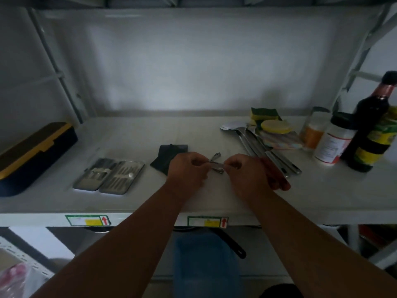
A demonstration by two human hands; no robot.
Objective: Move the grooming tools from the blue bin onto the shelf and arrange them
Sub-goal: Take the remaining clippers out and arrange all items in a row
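Both my hands are over the middle of the white shelf [137, 134]. My left hand [187, 168] and my right hand [242, 168] pinch the two ends of a small metal nail clipper [216, 164], held just above the shelf. An open grey grooming kit case [109, 175] with several metal tools lies flat to the left. A dark pouch [166, 154] lies behind my left hand. The blue bin [204, 267] shows below the shelf edge, between my forearms.
A black and yellow case [32, 155] sits at the far left. Metal spoons and ladles [264, 147], sponges [268, 121], jars [330, 143] and a dark bottle [371, 125] crowd the right side. A red-handled tool [277, 179] lies by my right wrist.
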